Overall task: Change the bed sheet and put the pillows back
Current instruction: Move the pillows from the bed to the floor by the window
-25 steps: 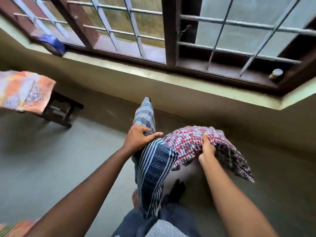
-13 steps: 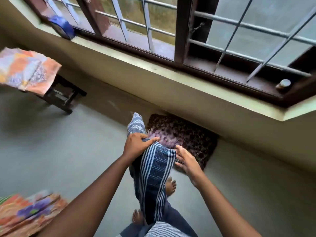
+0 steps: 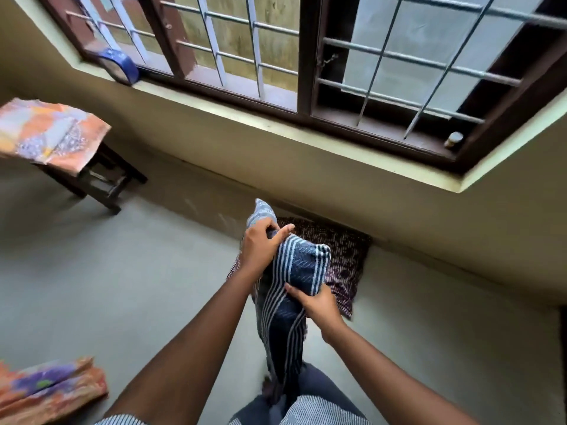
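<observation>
Left hand: the left hand (image 3: 260, 248) grips the top part of the striped cloth (image 3: 299, 268). Its fingers are curled round the cloth, and the thumb lies straight across it.
Right hand: the right hand (image 3: 320, 305) grips the same cloth lower down, on its right side. The thumb and fingers pinch the edge.
Striped cloth: it is dark blue with white stripes. It is held up in the air in front of the person. Its top is bunched up between the two hands, and the rest hangs down in a long strip to the person's legs (image 3: 319, 394).
Pillow: a dark pillow (image 3: 346, 253) with a small pattern lies flat on the floor (image 3: 122, 271). It is right by the wall (image 3: 306, 167), under the window (image 3: 305, 56), and just behind the striped cloth. No hand touches it.
Stool: a dark stool (image 3: 101, 179) stands on the left, well apart from the hands. An orange cloth (image 3: 52, 130) lies over its top.
Folded cloth: an orange and purple folded cloth (image 3: 46, 388) shows at the bottom left.
Window sill: a blue thing (image 3: 121, 64) sits on the left end. A small jar (image 3: 454, 138) sits on the right end.
</observation>
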Tool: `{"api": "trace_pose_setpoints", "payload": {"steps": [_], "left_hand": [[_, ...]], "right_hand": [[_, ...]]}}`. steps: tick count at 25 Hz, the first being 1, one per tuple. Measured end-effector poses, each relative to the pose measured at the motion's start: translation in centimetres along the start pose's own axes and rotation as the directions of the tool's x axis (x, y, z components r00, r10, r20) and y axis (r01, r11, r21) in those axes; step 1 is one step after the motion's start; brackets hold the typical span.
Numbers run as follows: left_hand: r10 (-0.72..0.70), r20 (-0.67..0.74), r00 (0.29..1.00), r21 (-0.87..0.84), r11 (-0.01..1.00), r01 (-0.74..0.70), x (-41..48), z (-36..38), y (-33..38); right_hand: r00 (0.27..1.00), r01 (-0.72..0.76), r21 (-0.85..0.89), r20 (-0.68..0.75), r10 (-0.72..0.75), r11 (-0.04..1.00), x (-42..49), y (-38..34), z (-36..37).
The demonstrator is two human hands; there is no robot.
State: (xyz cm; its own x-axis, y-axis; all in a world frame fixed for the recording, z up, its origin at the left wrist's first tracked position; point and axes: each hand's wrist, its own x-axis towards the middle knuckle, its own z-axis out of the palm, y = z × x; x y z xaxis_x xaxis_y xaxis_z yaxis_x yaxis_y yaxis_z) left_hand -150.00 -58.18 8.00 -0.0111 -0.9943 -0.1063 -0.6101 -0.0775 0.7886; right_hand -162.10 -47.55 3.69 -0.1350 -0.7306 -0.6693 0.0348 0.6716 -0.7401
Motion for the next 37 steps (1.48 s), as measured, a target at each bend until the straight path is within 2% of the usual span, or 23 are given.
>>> {"api": "trace_pose_setpoints", "payload": {"steps": [2,3,4,5,6,8,9,10,13,14,16,18,19,20,21,23,25,26,28,32,35,37], "left_hand": [[-0.017,0.01,1.0,-0.077,0.997,0.018,-2.6,-0.7,-0.2],[-0.111,0.018,0.994,-0.121,0.986,0.113,-4.4,-0.9,-0.9],[-0.263,0.033,0.964,-0.195,0.945,0.264,-6.8,-1.3,-1.7],[-0.433,0.065,0.899,-0.295,0.852,0.431,-9.1,-1.6,-2.9],[-0.588,0.139,0.797,-0.368,0.717,0.593,-11.4,-1.7,-4.3],[-0.785,0.302,0.541,-0.409,0.406,0.817,-15.3,-1.2,-7.8],[-0.832,0.362,0.42,-0.401,0.268,0.876,-17.0,-0.5,-9.0],[-0.848,0.408,0.338,-0.391,0.172,0.904,-18.4,0.2,-9.9],[-0.807,0.564,0.174,-0.428,-0.106,0.898,-20.9,2.5,-8.9],[-0.775,0.612,0.157,-0.462,-0.19,0.866,-21.4,3.4,-8.1],[-0.75,0.636,0.182,-0.51,-0.231,0.829,-21.5,6.8,-7.6],[-0.828,0.526,0.195,-0.591,-0.191,0.784,-22.6,14.8,-14.4],[-0.828,0.527,0.194,-0.651,-0.246,0.718,-22.9,18.9,-18.8],[-0.853,0.478,0.208,-0.703,-0.23,0.673,-23.0,22.0,-19.9],[-0.845,0.491,0.212,-0.714,-0.25,0.654,-22.7,23.9,-17.7],[-0.79,0.566,0.235,-0.722,-0.338,0.604,-19.5,21.6,-6.0],[-0.752,0.579,0.314,-0.75,-0.342,0.566,-17.5,21.6,-2.1],[-0.738,0.573,0.356,-0.774,-0.344,0.531,-16.5,21.8,-1.7],[-0.747,0.533,0.398,-0.812,-0.318,0.49,-14.4,21.8,-1.6],[-0.789,0.44,0.428,-0.865,-0.244,0.439,-9.8,20.6,-2.5],[-0.796,0.379,0.472,-0.903,-0.206,0.377,-7.5,18.0,-2.6],[-0.809,0.294,0.509,-0.935,-0.134,0.328,-6.5,16.4,-2.4]], "right_hand": [[0.998,0.06,0.099,-0.028,-0.058,0.993,-0.5,-0.7,0.3],[0.997,0.065,0.149,-0.048,-0.059,0.987,-0.5,-1.2,0.2],[0.998,0.055,0.197,-0.053,-0.046,0.979,-0.8,-1.7,-0.1],[0.999,0.039,0.236,-0.046,-0.029,0.971,-1.0,-2.0,-0.3],[0.999,0.023,0.268,-0.034,-0.014,0.963,-1.3,-2.3,-0.6],[1.0,-0.014,0.292,0.003,0.013,0.956,-2.1,-2.4,-1.2],[0.999,-0.036,0.293,0.019,0.032,0.955,-2.3,-2.1,-1.4],[0.998,-0.068,0.294,0.03,0.062,0.953,-2.5,-1.8,-1.6],[0.98,-0.196,0.295,0.098,0.174,0.935,-2.0,-0.7,-3.1],[0.972,-0.229,0.281,0.114,0.204,0.932,-1.4,-0.5,-4.1],[0.956,-0.277,0.257,0.169,0.239,0.926,0.3,-0.5,-7.0],[0.938,-0.309,0.245,0.236,0.253,0.919,2.3,-1.6,-10.7],[0.931,-0.317,0.242,0.266,0.252,0.917,3.3,-2.2,-12.4],[0.922,-0.328,0.24,0.292,0.254,0.914,4.5,-2.8,-14.4],[0.913,-0.346,0.235,0.307,0.269,0.908,5.5,-3.1,-16.4],[0.892,-0.408,0.272,0.324,0.317,0.871,7.0,-3.5,-19.9],[0.864,-0.481,0.336,0.342,0.371,0.81,8.0,-3.8,-22.1],[0.858,-0.497,0.359,0.338,0.387,0.79,8.8,-3.8,-22.8],[0.858,-0.505,0.388,0.318,0.403,0.771,10.5,-3.8,-23.1],[0.842,-0.526,0.356,0.345,0.415,0.772,14.5,-5.5,-20.8],[0.834,-0.51,0.346,0.423,0.354,0.788,16.6,-8.4,-17.5],[0.829,-0.474,0.342,0.484,0.28,0.811,17.4,-10.0,-15.5]]}}
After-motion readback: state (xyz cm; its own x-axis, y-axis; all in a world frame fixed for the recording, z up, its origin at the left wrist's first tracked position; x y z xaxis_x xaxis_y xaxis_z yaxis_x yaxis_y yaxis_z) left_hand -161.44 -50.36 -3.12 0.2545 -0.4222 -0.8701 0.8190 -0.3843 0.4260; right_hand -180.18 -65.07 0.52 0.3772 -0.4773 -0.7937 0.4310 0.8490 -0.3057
